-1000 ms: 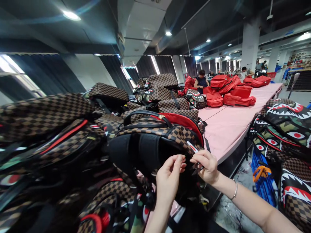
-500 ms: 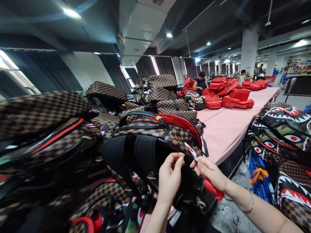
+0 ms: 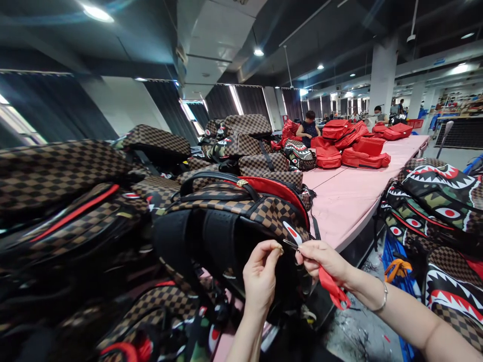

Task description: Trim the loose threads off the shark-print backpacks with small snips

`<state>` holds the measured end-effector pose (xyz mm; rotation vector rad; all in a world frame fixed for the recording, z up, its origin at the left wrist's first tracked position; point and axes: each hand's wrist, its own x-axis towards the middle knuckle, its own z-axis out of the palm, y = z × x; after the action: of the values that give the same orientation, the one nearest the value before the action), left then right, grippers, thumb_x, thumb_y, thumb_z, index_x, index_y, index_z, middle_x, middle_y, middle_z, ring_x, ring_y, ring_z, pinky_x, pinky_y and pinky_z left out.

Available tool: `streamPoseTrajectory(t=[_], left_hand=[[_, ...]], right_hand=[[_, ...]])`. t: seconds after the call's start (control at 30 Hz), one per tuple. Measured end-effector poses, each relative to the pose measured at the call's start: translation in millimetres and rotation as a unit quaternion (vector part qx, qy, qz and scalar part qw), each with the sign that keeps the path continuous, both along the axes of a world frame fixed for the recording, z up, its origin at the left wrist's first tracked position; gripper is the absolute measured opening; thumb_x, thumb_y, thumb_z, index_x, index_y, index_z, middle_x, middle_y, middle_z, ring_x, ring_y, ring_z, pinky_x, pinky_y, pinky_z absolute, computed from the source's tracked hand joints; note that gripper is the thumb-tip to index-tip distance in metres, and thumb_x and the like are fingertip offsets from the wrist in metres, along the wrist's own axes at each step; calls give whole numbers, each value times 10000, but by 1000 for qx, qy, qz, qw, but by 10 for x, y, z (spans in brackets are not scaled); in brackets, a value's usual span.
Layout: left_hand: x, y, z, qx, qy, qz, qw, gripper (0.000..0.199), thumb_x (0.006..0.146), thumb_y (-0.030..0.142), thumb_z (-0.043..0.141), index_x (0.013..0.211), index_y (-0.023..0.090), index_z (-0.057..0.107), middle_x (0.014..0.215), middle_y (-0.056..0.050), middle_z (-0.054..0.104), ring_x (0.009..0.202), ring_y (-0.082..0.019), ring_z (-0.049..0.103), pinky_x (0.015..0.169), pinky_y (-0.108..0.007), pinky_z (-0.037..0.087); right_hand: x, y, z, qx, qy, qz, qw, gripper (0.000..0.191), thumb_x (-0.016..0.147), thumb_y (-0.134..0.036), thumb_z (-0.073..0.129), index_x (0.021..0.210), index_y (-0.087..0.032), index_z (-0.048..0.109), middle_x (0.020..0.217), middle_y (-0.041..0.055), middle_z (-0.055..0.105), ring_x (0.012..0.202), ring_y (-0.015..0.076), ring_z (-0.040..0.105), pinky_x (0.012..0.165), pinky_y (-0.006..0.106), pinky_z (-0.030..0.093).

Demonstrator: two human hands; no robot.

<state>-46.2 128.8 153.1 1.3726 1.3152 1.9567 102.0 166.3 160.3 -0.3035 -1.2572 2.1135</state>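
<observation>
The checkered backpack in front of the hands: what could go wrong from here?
The slim dark tool in the right hand points toward the left hand, so a slip might nick its fingers. The tool also appears close to the eye patch on the backpack, which it might scratch. The red strap hanging by the right hand could snag.

Dark curtains part around bright windows. Lamps glow under a dark ceiling. A pale pillar stands beyond a pink table; scraps litter the grey floor.
</observation>
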Motion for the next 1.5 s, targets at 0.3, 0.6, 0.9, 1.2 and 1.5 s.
streamPoseTrajectory(t=[0.3, 0.6, 0.9, 1.2, 1.5], left_hand=[[22, -24, 38, -1, 49, 18, 999, 94, 725, 272, 604, 713, 179, 604, 676, 5, 576, 663, -131, 547, 653, -252, 456], [34, -30, 35, -4, 43, 23, 999, 75, 731, 262, 603, 719, 188, 609, 686, 10, 582, 669, -124, 545, 667, -241, 449], [51, -34, 33, -11, 55, 31, 998, 84, 729, 273, 599, 713, 191, 606, 696, 9, 591, 681, -130, 545, 677, -244, 449], [84, -154, -5, -33, 98, 53, 993, 306, 830, 399, 449, 702, 173, 610, 657, -21, 595, 651, -155, 561, 656, -275, 450], [220, -102, -7, -35, 238, 213, 947, 173, 755, 372, 583, 804, 210, 623, 753, -13, 649, 672, -162, 596, 680, -282, 460]], right_hand=[[-3, 19, 98, 19, -6, 0, 1000, 364, 753, -441, 623, 633, -112, 524, 413, -120, 244, 360, 0, 133, 351, 162, 77], [28, 25, 100, 32, -27, 4, 999, 380, 752, -464, 614, 631, -117, 517, 419, -123, 221, 356, 3, 133, 350, 164, 78], [-5, 56, 115, 38, -29, 0, 999, 387, 744, -474, 618, 625, -121, 512, 405, -125, 229, 347, 2, 126, 346, 171, 69], [41, 126, 26, 14, -9, 3, 1000, 373, 729, -462, 635, 639, -120, 517, 398, -118, 270, 346, 2, 136, 351, 170, 70], [105, 142, -150, 2, -15, 14, 1000, 368, 752, -454, 619, 651, -110, 533, 410, -119, 255, 356, 2, 125, 346, 154, 91]])
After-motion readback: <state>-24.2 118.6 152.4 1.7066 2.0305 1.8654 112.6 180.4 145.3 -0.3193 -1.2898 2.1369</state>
